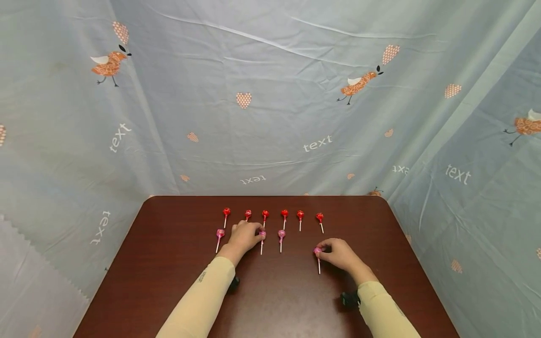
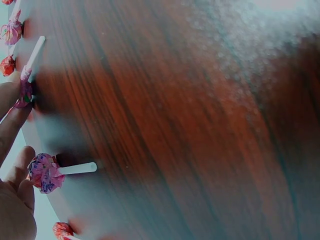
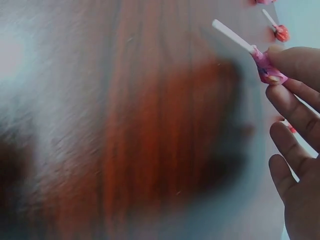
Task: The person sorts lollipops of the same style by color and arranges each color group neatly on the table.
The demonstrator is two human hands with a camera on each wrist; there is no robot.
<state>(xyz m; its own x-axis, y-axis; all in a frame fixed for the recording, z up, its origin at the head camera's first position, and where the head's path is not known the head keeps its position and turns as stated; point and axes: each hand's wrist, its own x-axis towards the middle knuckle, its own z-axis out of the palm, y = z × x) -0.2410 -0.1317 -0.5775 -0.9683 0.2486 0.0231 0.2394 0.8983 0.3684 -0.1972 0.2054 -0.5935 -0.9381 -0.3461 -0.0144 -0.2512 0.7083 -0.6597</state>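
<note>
My left hand (image 1: 243,236) pinches the wrapped head of a pink lollipop (image 1: 262,234) between thumb and finger; its white stick points toward me. In the left wrist view, another pink lollipop (image 2: 46,173) lies beside the other fingers; the hand hides it in the head view. To the right, my right hand (image 1: 340,253) grips a pink lollipop (image 3: 268,69) by its head with thumb and forefinger, the stick sticking out free. Between the hands lies a pink lollipop (image 1: 282,234), and one more pink lollipop (image 1: 220,233) is left of the left hand.
Several red lollipops, such as the leftmost one (image 1: 227,212) and the rightmost one (image 1: 320,217), form a row farther back on the dark brown table (image 1: 279,300). A grey-blue patterned curtain (image 1: 270,122) hangs behind the table and along its sides.
</note>
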